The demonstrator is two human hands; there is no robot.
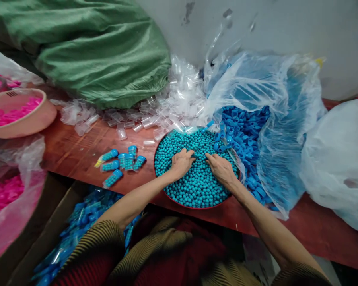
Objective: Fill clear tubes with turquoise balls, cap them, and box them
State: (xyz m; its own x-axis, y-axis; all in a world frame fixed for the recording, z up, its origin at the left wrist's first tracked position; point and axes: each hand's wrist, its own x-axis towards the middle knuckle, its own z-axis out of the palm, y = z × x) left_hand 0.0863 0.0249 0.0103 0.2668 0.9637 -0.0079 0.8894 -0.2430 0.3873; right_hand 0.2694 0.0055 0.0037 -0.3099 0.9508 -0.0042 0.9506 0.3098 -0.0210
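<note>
A round red-rimmed tub (155, 165) full of small turquoise balls (197, 186) stands on the table before me. My left hand (181, 163) rests on the balls left of centre, its fingers curled together and pointing right. Opposite it, my right hand (222, 169) lies on the balls with its fingers bent inward. The two hands are apart. Whatever either hand has in its fingers is hidden. Left of the tub lie several clear tubes (110, 155) filled with turquoise balls and closed with blue caps.
Clear empty tubes (167, 109) are heaped behind the tub, beside a large green sack (107, 59). A plastic bag (286, 131) spills blue caps (244, 131) at the right. Pink pieces fill a basin (44, 115) at the left. Below the table edge lie filled blue-capped tubes (80, 222).
</note>
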